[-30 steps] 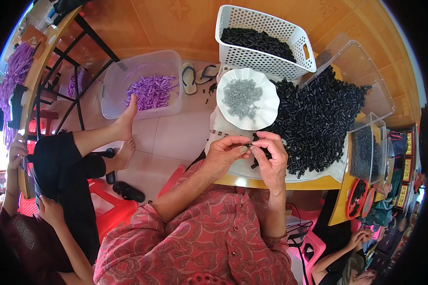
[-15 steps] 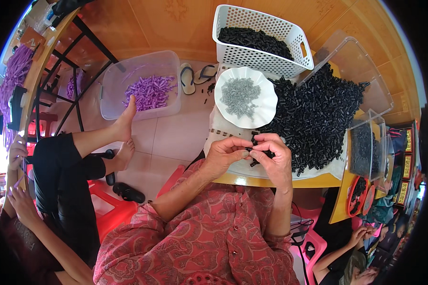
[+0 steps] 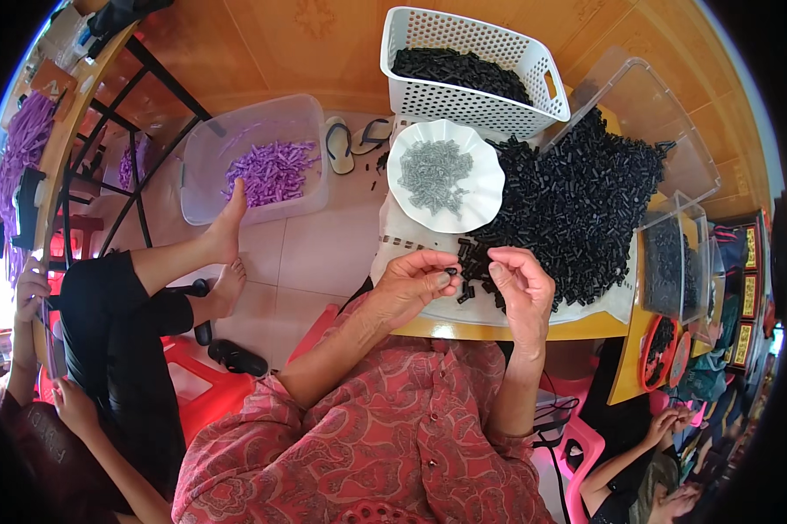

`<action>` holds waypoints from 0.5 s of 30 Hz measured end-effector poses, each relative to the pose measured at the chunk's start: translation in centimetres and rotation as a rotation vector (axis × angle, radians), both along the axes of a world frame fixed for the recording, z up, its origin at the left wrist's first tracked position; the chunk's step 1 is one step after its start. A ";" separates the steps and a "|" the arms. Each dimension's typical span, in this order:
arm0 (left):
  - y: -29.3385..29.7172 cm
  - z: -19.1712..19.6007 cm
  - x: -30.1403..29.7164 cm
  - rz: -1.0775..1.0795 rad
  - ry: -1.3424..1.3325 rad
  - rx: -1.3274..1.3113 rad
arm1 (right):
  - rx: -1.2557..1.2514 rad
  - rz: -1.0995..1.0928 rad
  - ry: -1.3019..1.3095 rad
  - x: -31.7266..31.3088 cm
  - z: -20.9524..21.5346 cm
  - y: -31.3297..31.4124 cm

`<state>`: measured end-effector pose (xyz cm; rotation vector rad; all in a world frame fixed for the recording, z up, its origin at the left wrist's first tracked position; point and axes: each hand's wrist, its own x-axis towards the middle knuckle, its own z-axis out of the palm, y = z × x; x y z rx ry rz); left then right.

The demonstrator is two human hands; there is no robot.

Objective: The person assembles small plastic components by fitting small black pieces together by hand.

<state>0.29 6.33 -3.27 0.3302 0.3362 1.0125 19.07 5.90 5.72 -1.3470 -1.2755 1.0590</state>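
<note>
The left hand (image 3: 411, 284) pinches a small black piece (image 3: 451, 272) at its fingertips; the right hand (image 3: 520, 284), just beside, is open and empty. Steady that grip above the counter (image 3: 463, 328) before joining parts. A second ago both hands met closer; the white dish (image 3: 446, 175) beyond stays put

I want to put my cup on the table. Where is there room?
A bare white patch lies left of the white dish, above the left hand. A thin bare strip runs along the table edge under the right hand. The right side is crowded: the black pile, the basket and the clear bins.
</note>
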 end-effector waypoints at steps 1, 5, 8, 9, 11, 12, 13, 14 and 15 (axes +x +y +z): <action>0.0 0.0 -0.1 -0.007 -0.002 -0.002 | -0.002 -0.007 -0.002 0.2 -0.1 -0.2; 0.3 0.4 -0.3 -0.009 0.038 -0.017 | -0.008 -0.162 -0.065 1.1 -0.7 -1.6; 0.3 0.6 -0.2 -0.005 0.053 -0.013 | -0.056 -0.210 -0.168 1.5 -1.3 -3.2; 0.4 0.6 -0.3 -0.006 0.046 -0.010 | -0.051 -0.219 -0.200 1.6 -1.7 -3.8; 0.4 0.6 -0.2 -0.015 0.037 -0.010 | -0.048 -0.234 -0.235 1.9 -2.7 -4.9; 0.3 0.6 -0.2 -0.008 0.048 -0.013 | -0.062 -0.247 -0.278 2.0 -3.2 -5.5; 0.3 0.5 -0.1 0.000 0.060 -0.016 | -0.076 -0.260 -0.321 2.1 -3.5 -5.9; 0.3 0.4 -0.1 -0.006 0.058 -0.018 | -0.079 -0.266 -0.323 2.1 -3.6 -6.1; 0.2 0.4 -0.1 -0.009 0.073 -0.011 | -0.045 -0.266 -0.382 1.9 -3.7 -6.3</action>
